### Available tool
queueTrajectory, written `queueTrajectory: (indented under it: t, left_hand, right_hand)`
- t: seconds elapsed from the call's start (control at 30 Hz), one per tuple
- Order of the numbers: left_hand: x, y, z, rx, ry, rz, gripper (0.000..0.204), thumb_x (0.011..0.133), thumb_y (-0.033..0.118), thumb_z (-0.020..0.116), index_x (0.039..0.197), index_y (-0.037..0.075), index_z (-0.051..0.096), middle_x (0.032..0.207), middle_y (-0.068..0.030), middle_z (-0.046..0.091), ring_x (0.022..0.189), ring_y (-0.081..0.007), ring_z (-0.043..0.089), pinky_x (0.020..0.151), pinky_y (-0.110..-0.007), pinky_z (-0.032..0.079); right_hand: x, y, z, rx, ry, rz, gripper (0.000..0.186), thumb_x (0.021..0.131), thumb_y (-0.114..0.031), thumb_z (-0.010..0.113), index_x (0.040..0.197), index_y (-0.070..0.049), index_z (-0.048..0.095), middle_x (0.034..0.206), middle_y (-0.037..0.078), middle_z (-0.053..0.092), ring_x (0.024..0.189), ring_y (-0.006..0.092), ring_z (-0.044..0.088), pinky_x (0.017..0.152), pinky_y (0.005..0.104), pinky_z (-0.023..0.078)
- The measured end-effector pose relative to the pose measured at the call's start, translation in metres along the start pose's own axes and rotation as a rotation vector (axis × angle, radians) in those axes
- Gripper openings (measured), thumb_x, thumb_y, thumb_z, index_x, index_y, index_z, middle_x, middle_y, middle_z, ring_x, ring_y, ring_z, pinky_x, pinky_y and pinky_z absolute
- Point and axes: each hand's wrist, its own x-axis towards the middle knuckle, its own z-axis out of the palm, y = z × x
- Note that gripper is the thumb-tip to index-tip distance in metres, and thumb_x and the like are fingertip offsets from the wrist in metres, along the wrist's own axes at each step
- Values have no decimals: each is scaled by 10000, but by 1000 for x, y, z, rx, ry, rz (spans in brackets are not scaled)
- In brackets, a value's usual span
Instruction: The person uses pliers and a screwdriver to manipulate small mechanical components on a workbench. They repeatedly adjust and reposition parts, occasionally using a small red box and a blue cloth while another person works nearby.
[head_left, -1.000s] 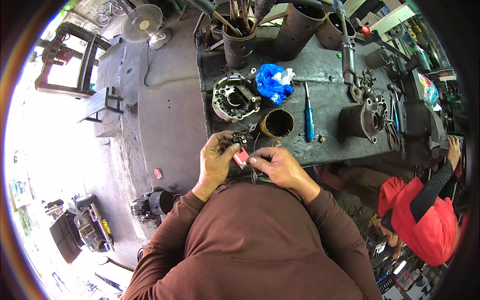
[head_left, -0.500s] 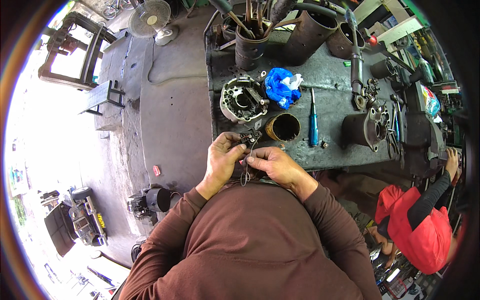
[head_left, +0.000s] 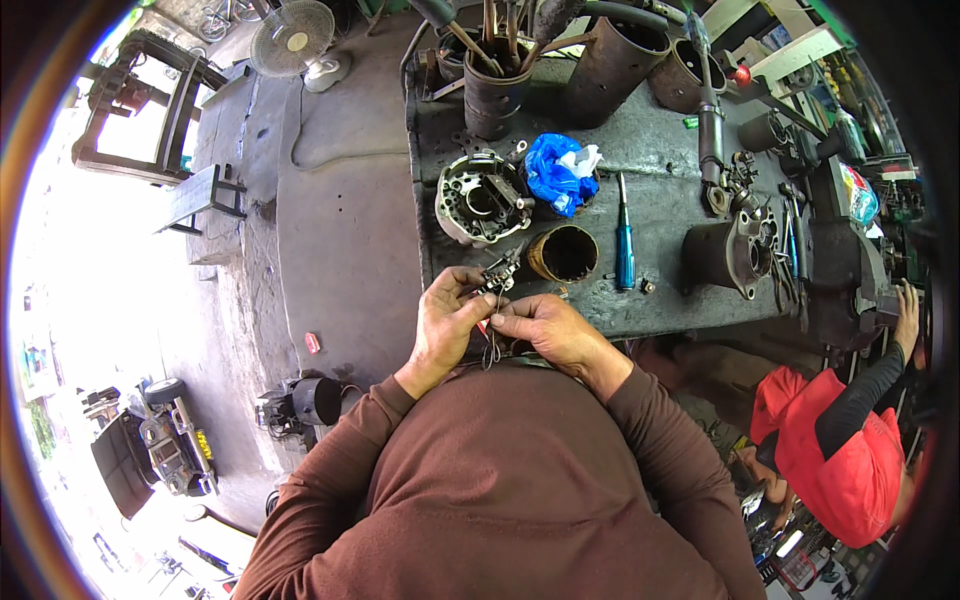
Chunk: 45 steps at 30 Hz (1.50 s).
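Observation:
In front of my body, my left hand is closed on a small dark-and-silver metal part, gripped between thumb and fingers. A thin grey wire runs down from the part and hangs in a loop. My right hand pinches this wire close to the left thumb. A bit of red shows between the two hands, too small to make out. Just beyond the hands stand a round tin with a dark inside and a round cast-metal housing.
On the dark workbench lie a blue-handled screwdriver, a blue plastic bag and a flanged motor housing. A can of tools stands at the back. A co-worker in red is at the right. A fan stands far left.
The metal part has been tilted, its far end turning upward and toward the tin. My right hand keeps its pinch on the wire. The view has shifted slightly.

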Motion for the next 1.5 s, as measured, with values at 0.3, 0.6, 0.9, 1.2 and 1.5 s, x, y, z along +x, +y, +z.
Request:
queueTrajectory:
  t: [0.3, 0.6, 0.9, 1.2, 1.5]
  left_hand:
    - [1, 2, 1, -34, 39, -16, 319, 968, -1, 772, 1224, -42, 585, 1109, -110, 697, 1001, -186, 756, 873, -291, 608]
    - [8, -19, -27, 37, 126, 51, 285, 953, -71, 722, 1195, -33, 578, 1104, -133, 713, 942, -201, 772, 842, -312, 633]
    - [7, -21, -40, -406, 133, -107, 164, 1030, -11, 639, 1160, 67, 578, 1059, -93, 716, 923, -249, 780, 781, -342, 637]
    - [4, 10, -46, -527, 210, -484, 114, 1063, 113, 652, 1165, 106, 602, 1061, -55, 705, 899, -182, 704, 725, -287, 592]
    - [-9, 15, -12, -202, 291, -283, 175, 1071, 114, 639, 1234, 89, 580, 1131, -55, 712, 865, -150, 682, 705, -297, 572]
  right_hand:
    - [4, -2, 6, -84, 125, -49, 218, 1025, -200, 777, 976, 8, 822, 870, 15, 753, 786, 72, 618, 724, 262, 495]
    - [9, 17, -7, -421, 158, -156, 226, 969, -202, 770, 1020, 14, 815, 869, 62, 771, 801, 104, 662, 745, 300, 534]
    - [7, 21, -13, -398, 149, -114, 142, 988, -109, 734, 1053, 17, 749, 909, 43, 746, 786, 101, 652, 711, 277, 533]
    - [0, 20, -15, -296, 159, -134, 182, 984, -152, 754, 1046, 17, 782, 866, 35, 749, 738, 90, 626, 669, 282, 515]
    - [3, 2, 4, -314, 116, -171, 260, 1012, -202, 754, 1108, 33, 811, 874, 45, 763, 761, 101, 633, 697, 302, 523]
